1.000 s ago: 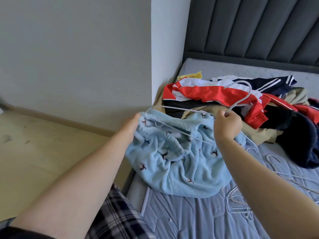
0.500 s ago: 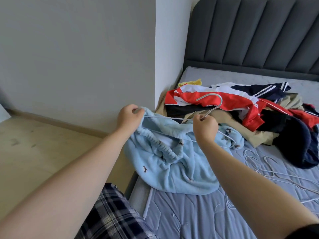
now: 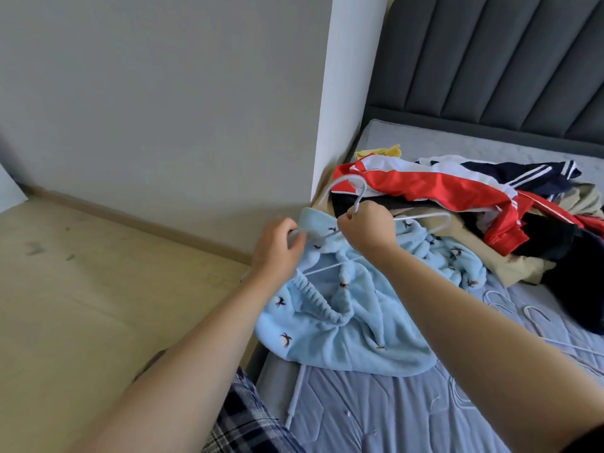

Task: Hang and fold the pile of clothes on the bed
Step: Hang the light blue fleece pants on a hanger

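Note:
A light blue fleece garment [image 3: 353, 325] with small dark bird prints lies bunched at the bed's left edge. A white wire hanger [image 3: 346, 188] is partly threaded into it, hook pointing up and left. My right hand [image 3: 367, 228] grips the hanger at the base of its hook. My left hand [image 3: 277, 246] pinches the garment's edge and the hanger's left end. Behind them lies the pile of clothes [image 3: 457, 204]: a red and white jacket, a navy striped piece, beige, black and yellow items.
The grey quilted mattress [image 3: 392, 413] fills the lower right, with several spare white hangers [image 3: 536, 318] lying on it at the right. A dark padded headboard [image 3: 490, 67] stands behind. A white wall corner [image 3: 353, 93] meets the bed's left side; wooden floor [image 3: 81, 305] lies left.
Both hands and the hanger have shifted left toward the wall corner. The hanger's hook now points up-left, and its right shoulder sticks out of the blue garment.

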`<move>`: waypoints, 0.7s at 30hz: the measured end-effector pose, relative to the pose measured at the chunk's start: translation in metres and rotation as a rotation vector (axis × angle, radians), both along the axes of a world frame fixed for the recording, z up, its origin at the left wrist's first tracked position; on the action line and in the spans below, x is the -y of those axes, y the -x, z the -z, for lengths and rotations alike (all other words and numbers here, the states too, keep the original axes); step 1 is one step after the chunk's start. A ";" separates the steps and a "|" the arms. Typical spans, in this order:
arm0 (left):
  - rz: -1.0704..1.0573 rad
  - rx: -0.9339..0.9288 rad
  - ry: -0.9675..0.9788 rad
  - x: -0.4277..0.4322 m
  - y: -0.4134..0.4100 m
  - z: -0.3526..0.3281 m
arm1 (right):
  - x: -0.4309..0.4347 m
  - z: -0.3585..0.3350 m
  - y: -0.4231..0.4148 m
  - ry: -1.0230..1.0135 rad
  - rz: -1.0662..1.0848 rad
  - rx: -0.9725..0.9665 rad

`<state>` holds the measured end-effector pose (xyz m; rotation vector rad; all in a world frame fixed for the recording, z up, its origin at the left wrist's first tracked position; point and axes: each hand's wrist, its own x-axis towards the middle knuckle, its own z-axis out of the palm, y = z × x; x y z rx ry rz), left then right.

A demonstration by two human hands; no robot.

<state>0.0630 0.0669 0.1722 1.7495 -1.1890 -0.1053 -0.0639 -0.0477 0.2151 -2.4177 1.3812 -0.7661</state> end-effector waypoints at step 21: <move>-0.362 -0.328 -0.059 -0.029 -0.037 0.069 | -0.022 0.101 -0.008 -0.196 0.085 0.032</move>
